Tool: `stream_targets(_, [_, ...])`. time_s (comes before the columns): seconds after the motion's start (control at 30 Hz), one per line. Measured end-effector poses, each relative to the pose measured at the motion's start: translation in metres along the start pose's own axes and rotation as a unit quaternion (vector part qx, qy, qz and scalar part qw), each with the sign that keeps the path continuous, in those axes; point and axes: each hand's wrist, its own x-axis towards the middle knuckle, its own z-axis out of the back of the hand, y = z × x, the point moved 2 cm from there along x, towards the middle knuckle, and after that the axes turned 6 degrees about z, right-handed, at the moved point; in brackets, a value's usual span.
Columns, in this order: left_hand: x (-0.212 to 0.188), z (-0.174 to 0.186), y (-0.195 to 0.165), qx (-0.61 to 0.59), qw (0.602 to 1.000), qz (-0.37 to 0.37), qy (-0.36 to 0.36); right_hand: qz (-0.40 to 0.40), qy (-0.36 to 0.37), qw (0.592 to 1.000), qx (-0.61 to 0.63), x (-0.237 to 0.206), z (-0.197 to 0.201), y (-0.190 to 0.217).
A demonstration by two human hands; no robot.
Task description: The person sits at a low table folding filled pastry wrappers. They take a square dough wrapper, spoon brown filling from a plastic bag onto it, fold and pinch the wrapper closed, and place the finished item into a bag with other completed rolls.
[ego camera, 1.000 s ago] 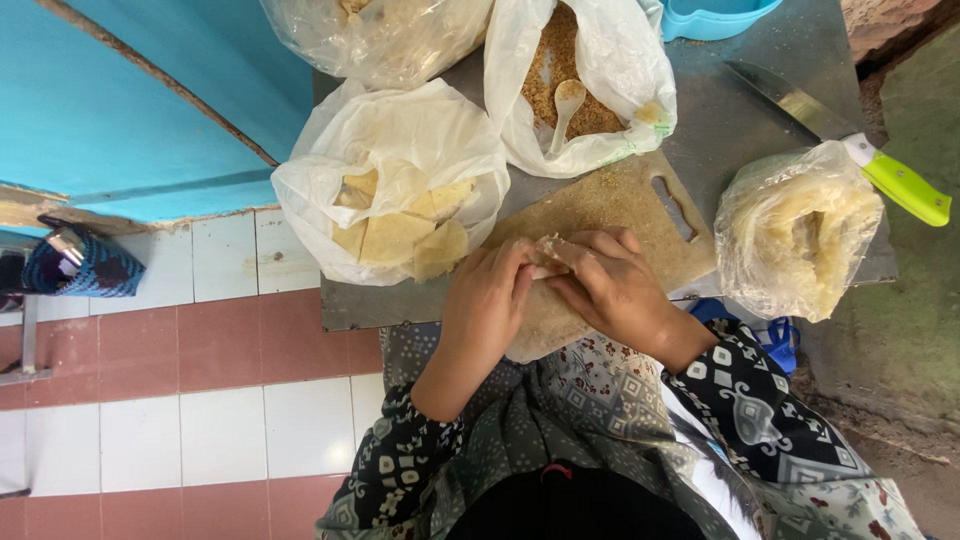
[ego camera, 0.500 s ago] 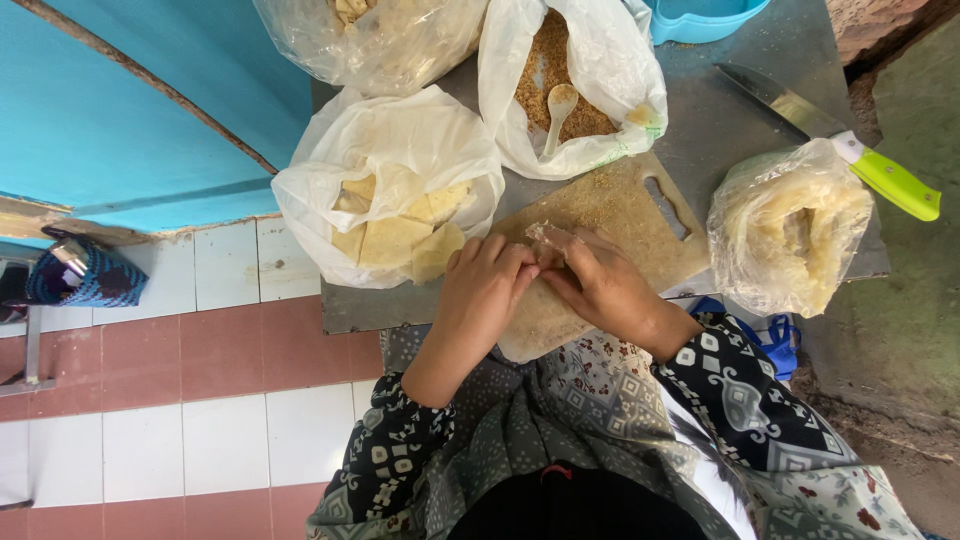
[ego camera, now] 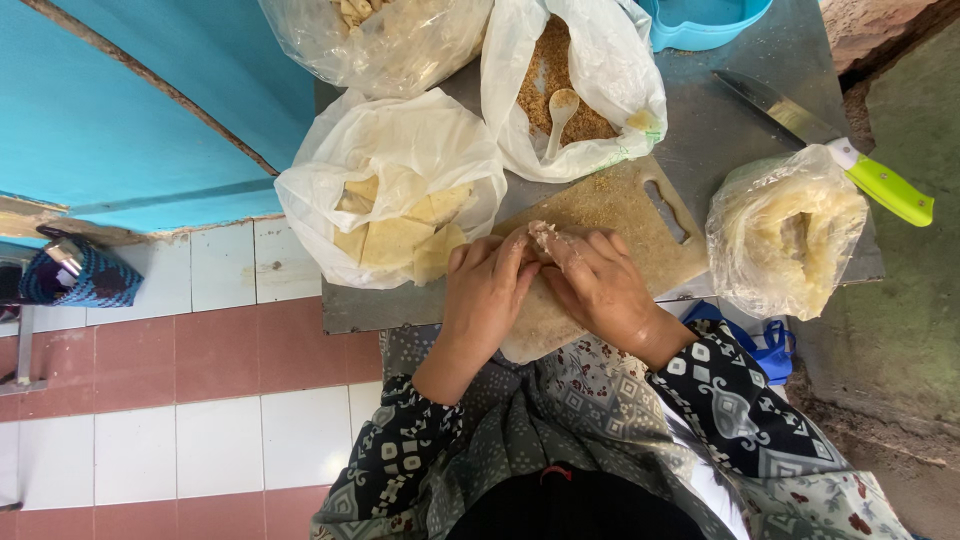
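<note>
Crumb-coated roll (ego camera: 545, 236), fingers (ego camera: 520, 255) pinching it, lies across wooden board (ego camera: 610, 205).

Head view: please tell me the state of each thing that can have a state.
Left hand: closed with the right around a small food piece.
Right hand: pressed on the same food piece.
Bag of yellow squares: open.
Bag of crumbs: open, spoon inside.
Bag of pale dough: open at its mouth.
Knife: lying flat, untouched.
Cutting board: crumb-dusted.

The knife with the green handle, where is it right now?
In the head view, the knife lies on the grey table at the person's far right, its handle touching the bag of pale dough, apart from both hands.
</note>
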Motion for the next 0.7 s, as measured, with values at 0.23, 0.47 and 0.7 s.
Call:
stream_targets(0.23, [0.004,0.004,0.008,0.022,0.999,0.04,0.003,0.018,0.011,0.999,-0.032,0.0,-0.004,-0.002])
stream_targets(0.47, [-0.016,0.068,0.018,-0.026,0.969,0.136,-0.202,0.034,0.115,0.989,-0.086,0.018,-0.006,0.004])
stream_targets(0.7, [-0.026,0.115,0.032,-0.018,0.952,0.157,-0.261,-0.033,0.127,0.991,-0.039,0.042,0.0,0.009])
